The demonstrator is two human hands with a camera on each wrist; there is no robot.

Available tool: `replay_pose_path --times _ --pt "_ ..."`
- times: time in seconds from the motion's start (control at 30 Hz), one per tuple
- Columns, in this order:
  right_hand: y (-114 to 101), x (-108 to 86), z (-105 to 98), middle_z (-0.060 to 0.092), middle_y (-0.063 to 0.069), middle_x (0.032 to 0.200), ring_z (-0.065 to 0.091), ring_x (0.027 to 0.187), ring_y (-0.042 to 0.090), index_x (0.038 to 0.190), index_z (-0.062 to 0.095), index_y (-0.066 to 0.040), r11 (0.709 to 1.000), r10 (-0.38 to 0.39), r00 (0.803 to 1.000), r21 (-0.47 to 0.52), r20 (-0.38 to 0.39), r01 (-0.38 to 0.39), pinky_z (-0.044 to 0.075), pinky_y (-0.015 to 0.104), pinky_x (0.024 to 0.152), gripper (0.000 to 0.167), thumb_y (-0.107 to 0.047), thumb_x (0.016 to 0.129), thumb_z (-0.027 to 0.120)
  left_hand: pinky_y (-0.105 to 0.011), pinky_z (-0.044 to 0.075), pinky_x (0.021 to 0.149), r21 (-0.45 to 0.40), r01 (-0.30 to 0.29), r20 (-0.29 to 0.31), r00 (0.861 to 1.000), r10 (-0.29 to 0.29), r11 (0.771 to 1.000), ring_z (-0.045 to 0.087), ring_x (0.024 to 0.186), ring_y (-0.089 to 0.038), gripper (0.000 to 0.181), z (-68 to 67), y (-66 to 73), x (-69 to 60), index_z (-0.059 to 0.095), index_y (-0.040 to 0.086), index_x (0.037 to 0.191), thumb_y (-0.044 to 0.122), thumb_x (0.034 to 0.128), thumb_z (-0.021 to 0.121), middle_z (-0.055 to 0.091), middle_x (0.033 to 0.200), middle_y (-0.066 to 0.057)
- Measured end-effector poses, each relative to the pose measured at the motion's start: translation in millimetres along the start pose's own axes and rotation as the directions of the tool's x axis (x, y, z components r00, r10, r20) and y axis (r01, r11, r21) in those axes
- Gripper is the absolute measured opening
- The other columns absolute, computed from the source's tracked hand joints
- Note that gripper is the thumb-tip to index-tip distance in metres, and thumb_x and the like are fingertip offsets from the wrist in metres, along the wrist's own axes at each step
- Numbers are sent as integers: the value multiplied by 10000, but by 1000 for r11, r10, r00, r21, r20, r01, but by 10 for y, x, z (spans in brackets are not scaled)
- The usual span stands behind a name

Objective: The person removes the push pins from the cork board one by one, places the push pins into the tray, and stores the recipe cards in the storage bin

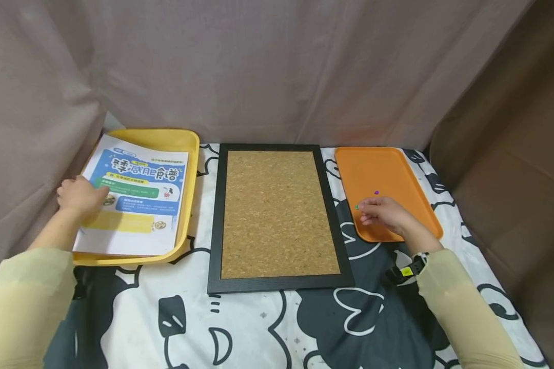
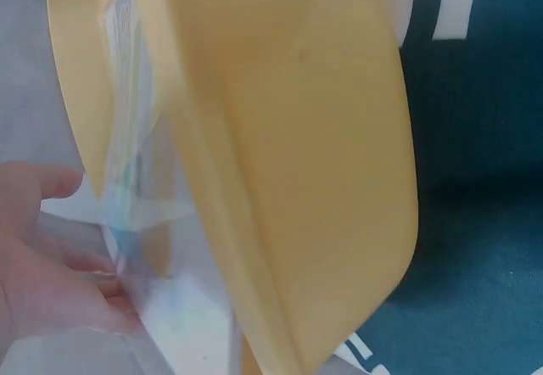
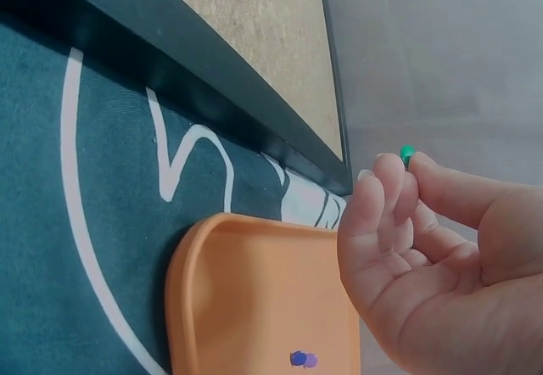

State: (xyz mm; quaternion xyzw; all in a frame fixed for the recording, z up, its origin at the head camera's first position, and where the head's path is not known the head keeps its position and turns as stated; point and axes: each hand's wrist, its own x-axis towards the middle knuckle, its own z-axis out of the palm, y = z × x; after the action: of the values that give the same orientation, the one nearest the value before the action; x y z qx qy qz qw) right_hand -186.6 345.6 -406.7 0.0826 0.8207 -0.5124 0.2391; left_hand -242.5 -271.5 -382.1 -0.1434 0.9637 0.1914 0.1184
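Note:
My left hand (image 1: 80, 197) is at the left edge of a stack of printed paper sheets (image 1: 143, 177) lying in a yellow tray (image 1: 193, 169). In the left wrist view its fingers (image 2: 110, 311) come against the paper's edge, with a gap between thumb and fingers. My right hand (image 1: 383, 212) is above the near part of an orange tray (image 1: 383, 169). Between thumb and fingertip it pinches a small green push pin (image 3: 407, 153). A purple push pin (image 3: 303, 359) lies in the orange tray.
A cork board (image 1: 277, 215) with a black frame (image 1: 281, 283) lies between the two trays. Beneath everything is a black-and-white patterned cloth (image 1: 249, 328). Grey-brown fabric (image 1: 277, 66) hangs behind and at both sides.

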Motion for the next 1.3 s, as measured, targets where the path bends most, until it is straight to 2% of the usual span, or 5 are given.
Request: replay_pose_path --times 0.23,0.43,0.83,1.1,1.3 --pt "22 -21 -46 607 -62 780 580 710 44 1274 376 156 1000 11 1000 16 -16 -11 539 153 731 457 -192 988 449 -675 244 1015 -23 -163 -80 984 161 986 275 1198 -607 652 96 233 -52 249 -209 1345 283 938 383 276 1319 -456" --pt "56 -23 -78 593 -103 731 577 691 31 1242 377 167 999 5 1000 35 -22 -5 545 170 721 428 -172 990 440 -580 328 1035 -249 -335 -153 940 305 909 384 1227 -505 550 188 602 -146 343 -128 1351 252 959 407 409 1324 -371" --pt "115 -19 -176 610 -106 758 594 691 25 1252 381 148 999 25 998 40 -61 -23 544 158 706 424 -179 989 441 -494 396 1038 -463 -410 -140 909 392 786 425 1244 -370 513 435 1127 -244 376 -14 1375 303 975 425 455 1342 -239" --pt "190 -15 -244 620 -111 751 604 682 25 1224 424 119 996 71 994 68 -81 -65 546 163 706 381 -178 986 439 -451 395 1049 -579 -431 -139 888 437 692 456 1225 -323 466 650 1336 -247 430 0 1336 286 970 466 501 1303 -200" --pt "246 0 -294 614 -109 762 591 688 27 1307 393 114 990 138 983 -8 -121 -140 537 156 721 496 -257 984 453 -452 370 1064 -626 -425 -97 874 476 653 455 1222 -320 474 789 1415 -263 423 7 1348 299 976 458 497 1302 -202"
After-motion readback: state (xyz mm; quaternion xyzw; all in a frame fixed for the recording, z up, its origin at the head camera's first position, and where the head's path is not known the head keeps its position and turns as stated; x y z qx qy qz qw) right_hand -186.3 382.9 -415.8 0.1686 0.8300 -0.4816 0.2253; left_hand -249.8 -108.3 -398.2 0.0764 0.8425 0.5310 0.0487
